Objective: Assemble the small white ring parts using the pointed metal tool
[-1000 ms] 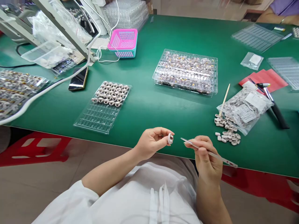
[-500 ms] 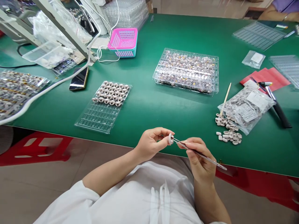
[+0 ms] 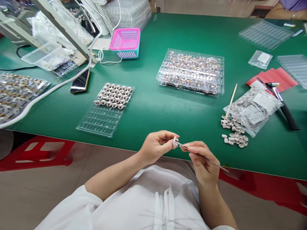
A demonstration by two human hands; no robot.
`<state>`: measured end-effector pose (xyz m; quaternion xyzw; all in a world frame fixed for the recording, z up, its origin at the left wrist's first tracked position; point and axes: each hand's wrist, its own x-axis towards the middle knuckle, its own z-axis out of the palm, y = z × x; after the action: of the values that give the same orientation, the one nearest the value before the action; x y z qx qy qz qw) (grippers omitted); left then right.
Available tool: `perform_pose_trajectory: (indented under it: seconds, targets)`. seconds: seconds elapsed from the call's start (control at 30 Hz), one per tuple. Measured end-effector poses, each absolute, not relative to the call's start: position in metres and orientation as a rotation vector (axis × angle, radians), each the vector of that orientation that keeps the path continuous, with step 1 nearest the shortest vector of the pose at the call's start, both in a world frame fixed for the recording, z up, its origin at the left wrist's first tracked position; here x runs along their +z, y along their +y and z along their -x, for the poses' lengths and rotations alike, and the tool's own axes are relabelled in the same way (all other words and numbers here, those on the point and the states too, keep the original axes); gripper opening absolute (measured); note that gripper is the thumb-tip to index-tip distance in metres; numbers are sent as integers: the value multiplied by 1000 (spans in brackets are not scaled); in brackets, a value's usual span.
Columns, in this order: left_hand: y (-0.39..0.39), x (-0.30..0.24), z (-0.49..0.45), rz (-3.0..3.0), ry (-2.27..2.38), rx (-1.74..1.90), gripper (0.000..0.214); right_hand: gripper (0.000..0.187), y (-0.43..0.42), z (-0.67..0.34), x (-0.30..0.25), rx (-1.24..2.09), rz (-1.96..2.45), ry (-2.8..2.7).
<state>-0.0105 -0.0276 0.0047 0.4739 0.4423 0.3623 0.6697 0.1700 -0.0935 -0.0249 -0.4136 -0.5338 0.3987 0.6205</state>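
Near the table's front edge, my left hand [image 3: 155, 147] pinches a small pale oval shell [image 3: 175, 142] between thumb and fingers. Metal tweezers [image 3: 201, 156] are gripped like a pen in my right hand [image 3: 205, 159], their tips at the shell's open side. What lies inside the shell is too small to make out. Left of my hands, a clear compartment tray [image 3: 96, 123] has rows of similar shells [image 3: 115, 95] in its far half. Loose pale shells [image 3: 236, 137] lie in a pile to the right, beside a plastic bag [image 3: 254, 110] full of them.
Stacked filled trays [image 3: 190, 73] stand mid-table. A pink and blue basket [image 3: 126, 44], a phone [image 3: 81, 81] and a white cable [image 3: 55, 88] are at left. On the right are a wooden stick [image 3: 231, 100], a black-handled tool [image 3: 286, 111] and red sheets [image 3: 285, 81]. Another person's arm [image 3: 279, 11] shows far right.
The tweezers have turned a little in my right hand, which has shifted slightly left. My left hand keeps the shell in the same place.
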Motion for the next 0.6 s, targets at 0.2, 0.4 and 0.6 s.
perform_pose_trajectory:
  seconds: [0.2, 0.4, 0.6]
  targets:
    - [-28, 8, 10, -1037, 993, 796, 28, 22, -91, -174, -30, 929, 910, -1233]
    - [-29, 6, 9, -1090, 949, 762, 21, 17, -85, -175, -38, 1069, 816, -1085]
    - [-27, 6, 9, -1131, 945, 717, 15, 15, -82, -174, -35, 1060, 840, -1064]
